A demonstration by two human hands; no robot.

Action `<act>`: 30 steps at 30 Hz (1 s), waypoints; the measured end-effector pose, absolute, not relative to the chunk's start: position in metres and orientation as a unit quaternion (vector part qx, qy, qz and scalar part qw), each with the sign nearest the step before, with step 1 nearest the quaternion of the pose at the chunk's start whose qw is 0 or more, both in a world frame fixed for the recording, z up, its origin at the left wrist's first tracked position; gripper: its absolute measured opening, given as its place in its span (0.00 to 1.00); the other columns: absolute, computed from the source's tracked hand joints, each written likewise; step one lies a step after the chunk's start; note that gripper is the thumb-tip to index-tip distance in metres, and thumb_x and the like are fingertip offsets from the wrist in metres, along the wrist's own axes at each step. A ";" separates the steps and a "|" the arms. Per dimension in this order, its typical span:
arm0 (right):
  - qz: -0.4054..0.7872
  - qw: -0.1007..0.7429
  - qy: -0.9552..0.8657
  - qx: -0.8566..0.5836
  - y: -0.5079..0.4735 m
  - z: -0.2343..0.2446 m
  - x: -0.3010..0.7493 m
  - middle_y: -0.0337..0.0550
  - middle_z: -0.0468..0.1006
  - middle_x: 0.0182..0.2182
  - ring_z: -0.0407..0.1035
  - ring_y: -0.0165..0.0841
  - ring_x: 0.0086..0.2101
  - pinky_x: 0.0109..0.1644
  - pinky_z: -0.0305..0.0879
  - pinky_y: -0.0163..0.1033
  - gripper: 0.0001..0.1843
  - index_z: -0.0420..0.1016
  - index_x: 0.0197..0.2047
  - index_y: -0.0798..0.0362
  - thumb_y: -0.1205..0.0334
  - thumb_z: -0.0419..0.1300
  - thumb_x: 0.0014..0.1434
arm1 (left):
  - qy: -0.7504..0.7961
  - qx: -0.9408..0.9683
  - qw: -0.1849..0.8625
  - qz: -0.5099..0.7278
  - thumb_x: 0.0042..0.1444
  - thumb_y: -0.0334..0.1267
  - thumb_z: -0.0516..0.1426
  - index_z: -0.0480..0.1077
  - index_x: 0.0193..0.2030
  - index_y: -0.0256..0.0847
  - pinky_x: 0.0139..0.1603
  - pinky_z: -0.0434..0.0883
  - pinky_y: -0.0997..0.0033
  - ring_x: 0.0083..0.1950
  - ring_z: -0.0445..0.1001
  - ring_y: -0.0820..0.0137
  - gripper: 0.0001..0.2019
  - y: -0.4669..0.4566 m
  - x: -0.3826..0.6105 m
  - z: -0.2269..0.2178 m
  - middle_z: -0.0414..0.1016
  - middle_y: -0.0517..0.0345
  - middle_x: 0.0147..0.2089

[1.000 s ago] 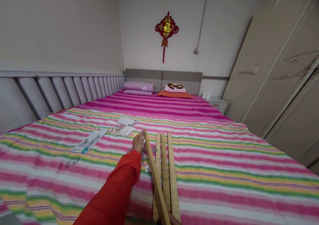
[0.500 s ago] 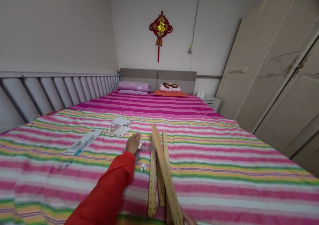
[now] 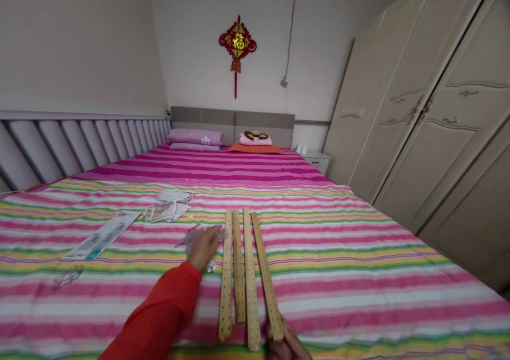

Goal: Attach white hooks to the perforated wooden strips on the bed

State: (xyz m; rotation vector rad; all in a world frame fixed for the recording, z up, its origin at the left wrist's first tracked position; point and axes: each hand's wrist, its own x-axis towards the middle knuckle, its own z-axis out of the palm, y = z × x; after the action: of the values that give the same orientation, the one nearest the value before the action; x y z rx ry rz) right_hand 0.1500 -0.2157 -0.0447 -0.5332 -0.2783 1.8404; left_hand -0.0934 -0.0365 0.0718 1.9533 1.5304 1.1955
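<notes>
My left hand (image 3: 204,247), in a red sleeve, is closed on a crumpled clear plastic bag (image 3: 192,235) left of several long, light wooden strips with rows of small holes. A small white piece (image 3: 211,266) shows just below that hand. At the bottom, my right hand (image 3: 290,345) grips the near end of the rightmost wooden strip (image 3: 266,275). The other strips, such as the leftmost wooden strip (image 3: 226,280), lie side by side on the striped bedsheet, pointing away from me.
Further left lie a long blister card (image 3: 102,235), a tangle of thin wire or cord (image 3: 67,277) and white packets (image 3: 169,206). A bed rail (image 3: 79,116) runs along the left side. Pillows (image 3: 195,137) rest by the headboard, and a wardrobe (image 3: 398,99) stands to the right.
The rightmost strip, which lay slanted across the others, is now apart on their right. My left hand has shifted onto the clear plastic. The view has turned slightly right.
</notes>
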 end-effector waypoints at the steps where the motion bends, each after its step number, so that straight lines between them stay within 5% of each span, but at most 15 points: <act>1: 0.788 0.566 -0.106 -0.220 -0.214 -0.047 0.148 0.40 0.75 0.23 0.55 0.19 0.17 0.19 0.52 0.26 0.17 0.79 0.33 0.55 0.56 0.75 0.42 | 0.534 0.714 0.196 0.409 0.54 0.43 0.53 0.73 0.51 0.38 0.61 0.66 0.57 0.57 0.72 0.61 0.21 -0.047 -0.088 0.067 0.77 0.49 0.54; 6: 0.774 0.585 -0.039 -0.239 -0.215 -0.049 0.140 0.46 0.81 0.29 0.62 0.22 0.20 0.21 0.59 0.27 0.21 0.80 0.38 0.55 0.62 0.76 0.39 | 0.506 0.795 0.163 0.293 0.54 0.46 0.56 0.72 0.55 0.45 0.64 0.60 0.47 0.64 0.65 0.55 0.22 -0.111 -0.058 0.041 0.72 0.49 0.60; 10: 0.752 0.608 -0.002 -0.252 -0.217 -0.049 0.135 0.49 0.82 0.30 0.67 0.24 0.21 0.24 0.66 0.28 0.18 0.81 0.35 0.57 0.65 0.76 0.38 | 0.488 0.840 0.155 0.177 0.45 0.57 0.62 0.65 0.62 0.52 0.65 0.49 0.32 0.69 0.54 0.45 0.35 -0.153 -0.037 0.030 0.62 0.49 0.67; 14: 0.725 0.628 -0.015 -0.282 -0.219 -0.046 0.128 0.49 0.82 0.28 0.69 0.27 0.22 0.26 0.68 0.31 0.19 0.80 0.31 0.58 0.59 0.77 0.36 | 0.463 0.866 0.162 0.096 0.38 0.64 0.62 0.59 0.65 0.55 0.64 0.45 0.28 0.70 0.48 0.42 0.46 -0.169 -0.026 0.025 0.54 0.50 0.70; 20: 0.689 0.634 -0.098 -0.337 -0.220 -0.040 0.124 0.46 0.80 0.23 0.64 0.24 0.16 0.20 0.60 0.29 0.24 0.79 0.30 0.59 0.50 0.76 0.35 | 0.499 0.855 0.130 0.058 0.42 0.53 0.64 0.59 0.65 0.58 0.64 0.45 0.30 0.71 0.48 0.45 0.40 -0.176 -0.026 0.025 0.52 0.54 0.71; 25: 0.667 0.622 -0.152 -0.380 -0.220 -0.043 0.125 0.40 0.74 0.15 0.60 0.23 0.13 0.16 0.54 0.28 0.29 0.77 0.26 0.59 0.40 0.72 0.35 | 0.513 0.847 0.130 0.051 0.42 0.55 0.64 0.58 0.65 0.57 0.64 0.47 0.31 0.71 0.47 0.44 0.42 -0.180 -0.026 0.026 0.52 0.53 0.71; 30: 0.631 0.593 -0.235 -0.442 -0.232 -0.044 0.133 0.42 0.76 0.18 0.59 0.23 0.11 0.14 0.49 0.29 0.31 0.77 0.27 0.59 0.34 0.67 0.40 | 0.514 0.842 0.146 0.074 0.43 0.59 0.62 0.57 0.66 0.58 0.64 0.46 0.31 0.71 0.47 0.43 0.42 -0.190 -0.027 0.022 0.52 0.52 0.71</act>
State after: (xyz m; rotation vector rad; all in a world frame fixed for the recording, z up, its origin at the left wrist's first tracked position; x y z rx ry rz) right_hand 0.1326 -0.2322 -0.0442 -1.0268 -0.5470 1.4668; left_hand -0.0273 -0.1898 0.0225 2.4244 1.4812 0.2144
